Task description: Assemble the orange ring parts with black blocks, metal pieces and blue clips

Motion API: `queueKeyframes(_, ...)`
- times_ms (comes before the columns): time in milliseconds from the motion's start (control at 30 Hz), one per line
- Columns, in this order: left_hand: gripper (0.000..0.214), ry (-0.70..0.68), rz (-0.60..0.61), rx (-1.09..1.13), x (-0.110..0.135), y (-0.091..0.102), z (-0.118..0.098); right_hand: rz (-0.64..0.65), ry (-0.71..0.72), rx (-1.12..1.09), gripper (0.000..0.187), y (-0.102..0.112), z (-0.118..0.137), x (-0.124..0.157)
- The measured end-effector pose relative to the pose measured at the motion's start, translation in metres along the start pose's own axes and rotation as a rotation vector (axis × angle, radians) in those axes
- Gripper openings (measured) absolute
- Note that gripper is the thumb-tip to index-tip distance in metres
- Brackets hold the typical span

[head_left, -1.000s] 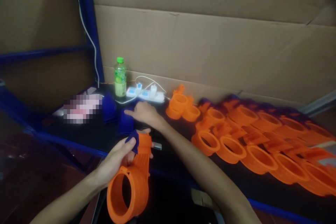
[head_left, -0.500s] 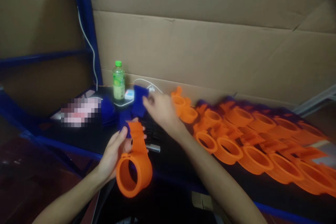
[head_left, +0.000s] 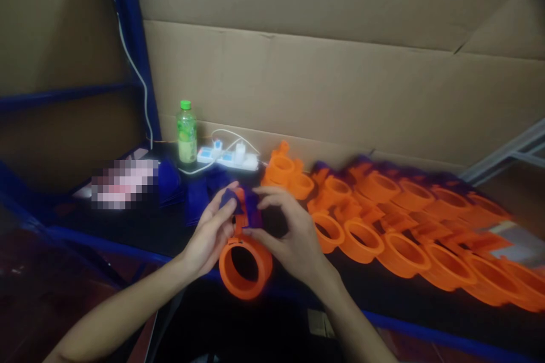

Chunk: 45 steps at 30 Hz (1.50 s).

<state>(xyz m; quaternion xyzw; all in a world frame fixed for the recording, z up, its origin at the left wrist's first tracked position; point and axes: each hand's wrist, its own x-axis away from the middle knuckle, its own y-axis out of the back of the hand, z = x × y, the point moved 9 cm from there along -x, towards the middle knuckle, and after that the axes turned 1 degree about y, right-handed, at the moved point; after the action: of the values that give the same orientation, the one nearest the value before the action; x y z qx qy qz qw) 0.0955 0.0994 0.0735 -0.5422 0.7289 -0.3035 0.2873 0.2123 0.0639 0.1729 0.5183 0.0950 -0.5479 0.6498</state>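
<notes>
An orange tape dispenser [head_left: 264,266], its ring hanging downward, is gripped near its upper end by my left hand [head_left: 210,238]. Blue material shows under my left thumb at the dispenser's top. My right hand [head_left: 293,232] curls its fingers and thumb around a flat blue piece [head_left: 254,210], which lies against the dispenser's upper part. Both hands are close together, and the exact contact between the blue piece and the dispenser is partly hidden and blurred. More blue pieces [head_left: 196,198] lie on the black table just beyond my left hand.
Rows of orange tape dispensers [head_left: 404,252] fill the table's right side. A green-capped bottle [head_left: 187,136] and a white power strip [head_left: 227,157] with plugs stand at the back. A blurred pink item [head_left: 123,181] lies left, near a blue frame post [head_left: 130,39].
My right hand has brought a blue piece from the pile down to the dispenser. My left hand has moved right and slightly up with the dispenser. The power strip is now uncovered.
</notes>
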Motion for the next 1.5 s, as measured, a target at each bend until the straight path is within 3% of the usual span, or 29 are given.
queueKeyframes(133, 0.051, -0.031, 0.009, 0.014, -0.004, 0.009, 0.004, -0.098, -0.137, 0.065, 0.034, 0.011, -0.017, 0.017)
queueKeyframes(333, 0.059, -0.042, -0.026, -0.064, 0.001, 0.025, 0.013, -0.021, -0.300, 0.043, 0.029, -0.004, -0.028, 0.040)
queueKeyframes(633, 0.065, -0.098, -0.080, -0.235, 0.008, 0.034, 0.009, 0.039, -0.438, -0.053, 0.030, -0.019, -0.036, 0.044)
queueKeyframes(867, 0.062, -0.176, -0.068, -0.339, 0.011, 0.028, 0.003, 0.077, -0.471, -0.043, 0.031, -0.022, -0.033, 0.048)
queueKeyframes(1167, 0.066, -0.253, -0.047, -0.429, 0.020, 0.026, -0.007, 0.029, -0.382, 0.090, 0.034, -0.015, -0.012, 0.048)
queueKeyframes(1500, 0.067, -0.300, 0.004, -0.505, 0.030, 0.011, -0.017, 0.088, -0.419, 0.004, 0.031, -0.016, -0.010, 0.048)
